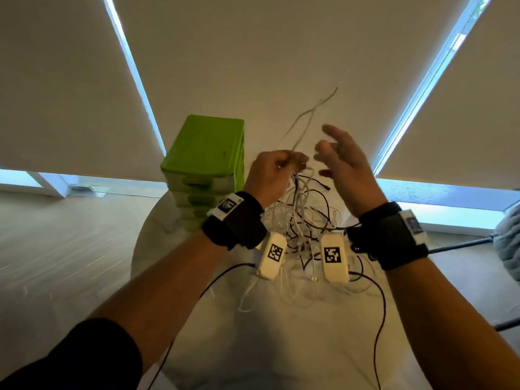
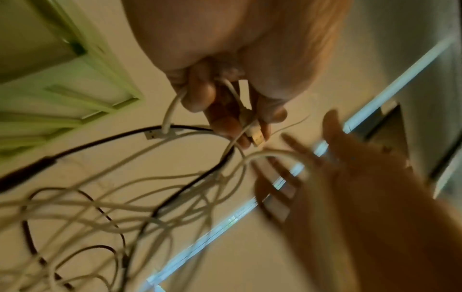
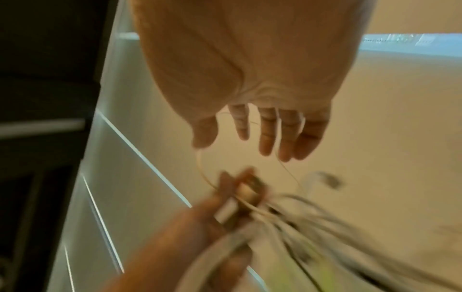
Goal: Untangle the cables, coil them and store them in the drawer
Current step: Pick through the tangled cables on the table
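Observation:
A tangle of white and black cables (image 1: 302,220) hangs above the round white table (image 1: 253,347). My left hand (image 1: 274,171) is raised and grips a bunch of white cables (image 2: 172,107), one ending in a USB plug (image 2: 257,138). Two thin white ends (image 1: 309,114) stick up above that fist. My right hand (image 1: 336,156) is held up just right of it, fingers spread and straight, holding nothing; a thin white strand (image 3: 202,170) loops just under its fingers (image 3: 268,130). The green drawer unit (image 1: 206,161) stands at the back left of the table.
Grey roller blinds (image 1: 267,52) cover the windows behind the table. A tripod leg (image 1: 461,243) and a grey knitted blanket (image 1: 509,235) are at the right. Black leads (image 1: 377,291) run from the wrist cameras across the tabletop. Wood floor (image 1: 56,249) lies left.

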A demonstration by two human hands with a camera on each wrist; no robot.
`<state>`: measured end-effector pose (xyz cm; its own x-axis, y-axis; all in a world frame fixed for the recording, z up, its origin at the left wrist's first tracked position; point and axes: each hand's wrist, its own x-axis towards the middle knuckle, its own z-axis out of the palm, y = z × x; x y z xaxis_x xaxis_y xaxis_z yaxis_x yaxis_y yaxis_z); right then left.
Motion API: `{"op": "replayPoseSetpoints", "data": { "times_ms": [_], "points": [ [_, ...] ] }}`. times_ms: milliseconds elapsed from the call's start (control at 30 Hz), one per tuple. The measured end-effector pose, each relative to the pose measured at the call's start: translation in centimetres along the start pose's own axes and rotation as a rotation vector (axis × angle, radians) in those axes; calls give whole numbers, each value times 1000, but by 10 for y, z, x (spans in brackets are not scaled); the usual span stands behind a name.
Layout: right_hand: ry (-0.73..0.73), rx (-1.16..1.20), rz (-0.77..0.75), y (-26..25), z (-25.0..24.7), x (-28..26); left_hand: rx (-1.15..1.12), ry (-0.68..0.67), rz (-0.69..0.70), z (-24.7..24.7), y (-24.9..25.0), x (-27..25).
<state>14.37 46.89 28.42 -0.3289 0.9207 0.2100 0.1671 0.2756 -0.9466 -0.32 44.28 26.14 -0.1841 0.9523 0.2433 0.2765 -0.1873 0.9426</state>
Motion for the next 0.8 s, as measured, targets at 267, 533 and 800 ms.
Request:
{"op": "replayPoseSetpoints", "data": {
  "times_ms": [267,533,800],
  "points": [
    [41,-192,312,109,3,-20,-313,241,-39,-51,42,29],
    [202,-397,182,76,-6,-8,-348,198,-89,-66,60,26],
    [-505,152,276,36,27,-32,-250,54,-199,-51,33,19]
  ]
}}
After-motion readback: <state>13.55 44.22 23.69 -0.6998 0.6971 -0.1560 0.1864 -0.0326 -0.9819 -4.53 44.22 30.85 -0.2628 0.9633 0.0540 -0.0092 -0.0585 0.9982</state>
